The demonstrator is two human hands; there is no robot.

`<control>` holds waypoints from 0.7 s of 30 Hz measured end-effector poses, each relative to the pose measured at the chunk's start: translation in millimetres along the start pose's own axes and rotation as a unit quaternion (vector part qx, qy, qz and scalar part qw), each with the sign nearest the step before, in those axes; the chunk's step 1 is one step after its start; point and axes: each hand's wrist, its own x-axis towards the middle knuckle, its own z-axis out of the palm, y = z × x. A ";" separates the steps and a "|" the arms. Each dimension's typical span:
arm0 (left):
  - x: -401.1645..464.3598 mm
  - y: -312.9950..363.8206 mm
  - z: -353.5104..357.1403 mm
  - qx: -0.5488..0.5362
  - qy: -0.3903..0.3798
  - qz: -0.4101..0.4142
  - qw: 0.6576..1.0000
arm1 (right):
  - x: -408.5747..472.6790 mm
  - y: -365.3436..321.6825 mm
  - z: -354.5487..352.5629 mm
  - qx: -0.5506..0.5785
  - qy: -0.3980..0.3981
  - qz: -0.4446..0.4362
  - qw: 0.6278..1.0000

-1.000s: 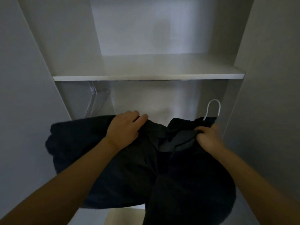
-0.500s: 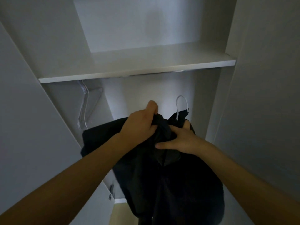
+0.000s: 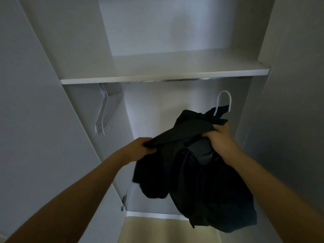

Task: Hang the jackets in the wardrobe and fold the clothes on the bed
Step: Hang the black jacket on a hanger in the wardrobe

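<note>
Both bare forearms reach forward, left hand point(image 3: 142, 148) and right hand point(image 3: 221, 139) each with fingers curled in a grip

Inside a home, at an open built-in white wardrobe point(image 3: 52, 120) of the kind found in a bedroom. Below its shelf point(image 3: 164, 74), clear plastic hangers point(image 3: 103, 113) hang at the left, a white-hooked hanger point(image 3: 224, 102) carries a dark jacket point(image 3: 201, 181) at the right, and pale wood flooring point(image 3: 166, 230) shows lower still.
</note>
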 end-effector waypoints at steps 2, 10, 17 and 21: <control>2.7 -0.7 -0.2 -0.031 0.122 0.040 0.991 | -2.3 -2.6 -5.5 -0.155 -0.033 0.000 0.987; 4.3 68.2 -44.8 0.290 0.140 0.252 0.912 | -12.1 3.0 -10.3 -0.301 -0.172 0.055 0.936; 4.5 128.9 -28.4 0.375 0.025 0.319 0.870 | -11.3 -6.2 20.6 -0.168 -0.092 -0.018 0.981; 12.8 112.7 -40.9 0.391 0.171 0.340 0.838 | -3.7 -5.2 17.7 -0.030 -0.061 0.028 0.997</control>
